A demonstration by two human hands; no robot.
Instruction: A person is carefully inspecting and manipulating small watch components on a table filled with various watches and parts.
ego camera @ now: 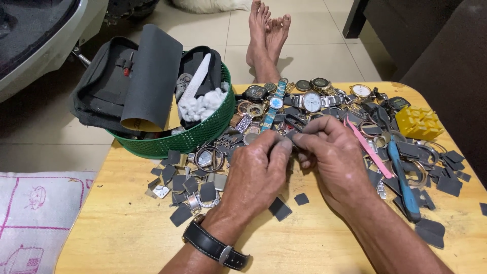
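Pinching one small dark piece (pixel 292 136) between them, left hand (pixel 256 170) and right hand (pixel 332 160), beside one green basket (pixel 203 133).

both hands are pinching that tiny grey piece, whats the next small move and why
Probably a short rubbing stroke of the grey piece between the fingertips. The left hand and right hand meet on it above the table; similar grey squares lie scattered among the watches, so it looks like an abrasive bit.

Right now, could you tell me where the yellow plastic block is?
In the head view, the yellow plastic block sits at the table's far right edge, beyond the blue-handled tool and right of the watches.
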